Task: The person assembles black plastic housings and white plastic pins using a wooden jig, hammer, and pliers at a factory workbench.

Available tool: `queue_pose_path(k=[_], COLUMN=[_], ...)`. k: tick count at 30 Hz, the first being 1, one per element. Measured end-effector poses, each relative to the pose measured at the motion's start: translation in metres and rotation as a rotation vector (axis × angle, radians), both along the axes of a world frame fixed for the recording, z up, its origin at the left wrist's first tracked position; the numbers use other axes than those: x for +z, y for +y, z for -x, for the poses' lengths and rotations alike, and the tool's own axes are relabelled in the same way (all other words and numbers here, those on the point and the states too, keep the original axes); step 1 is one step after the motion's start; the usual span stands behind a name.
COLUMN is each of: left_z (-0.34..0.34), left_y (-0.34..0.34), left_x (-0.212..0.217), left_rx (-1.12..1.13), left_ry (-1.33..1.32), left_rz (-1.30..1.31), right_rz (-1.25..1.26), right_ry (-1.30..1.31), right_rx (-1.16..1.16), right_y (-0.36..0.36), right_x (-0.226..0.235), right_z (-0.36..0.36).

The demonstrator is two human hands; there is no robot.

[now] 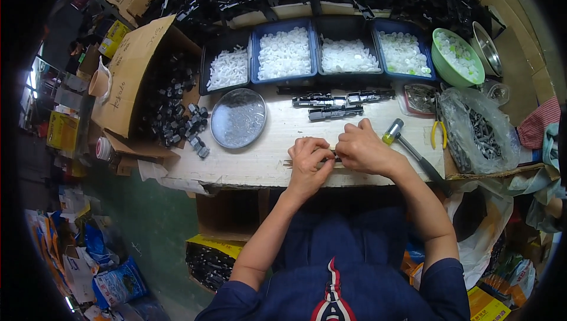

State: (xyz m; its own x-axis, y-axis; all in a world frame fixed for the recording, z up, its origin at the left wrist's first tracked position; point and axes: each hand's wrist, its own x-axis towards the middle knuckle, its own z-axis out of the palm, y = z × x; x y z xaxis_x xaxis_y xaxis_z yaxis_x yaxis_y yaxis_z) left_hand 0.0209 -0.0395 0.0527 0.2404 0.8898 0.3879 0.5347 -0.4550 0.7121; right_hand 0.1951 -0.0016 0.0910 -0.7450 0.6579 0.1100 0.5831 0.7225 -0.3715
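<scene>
My left hand and my right hand meet near the front edge of the white worktable. The left fingers are bent together in a pinch. The right hand is closed, its fingertips pressed down beside the left thumb. Something small and dark shows between them, but the fingers cover most of it. Just beyond the hands lie black slotted parts, with a longer row behind. To the right of my right hand rests a hammer with a yellow collar on its head.
Across the back stand bins of white plastic pieces and a green bowl. At left are a round metal dish and a carton spilling dark blocks. Yellow-handled pliers and a clear bag of grey parts sit right.
</scene>
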Motion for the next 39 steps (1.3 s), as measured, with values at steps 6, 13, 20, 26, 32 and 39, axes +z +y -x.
queue_pose_path(k=[6,13,20,26,32,39], left_z=[0.002,-0.008,-0.001,0.001,0.013,0.122], left_y=[-0.001,0.003,0.006,-0.001,0.017,0.177], left_x=[0.004,0.011,0.009,0.001,0.009,0.038], left_rx=[0.000,0.017,-0.025,-0.058,-0.188,0.568], left_ry=[0.009,0.104,0.177,0.199,0.233,0.286], left_rz=[0.019,0.063,0.089,-0.144,-0.231,-0.062], right_rz=[0.038,-0.084,-0.139,-0.295,-0.063,0.034], right_ry=[-0.015,0.201,0.185,0.270,-0.329,-0.291], right_rx=[-0.022,-0.288,-0.493,-1.052,-1.315,-1.292], right_y=[-0.001,-0.009,-0.039,-0.066,-0.080,-0.077], right_x=[0.004,0.008,0.024,0.031,0.010,0.015], right_z=[-0.002,-0.042,-0.094,-0.209,-0.278,-0.281])
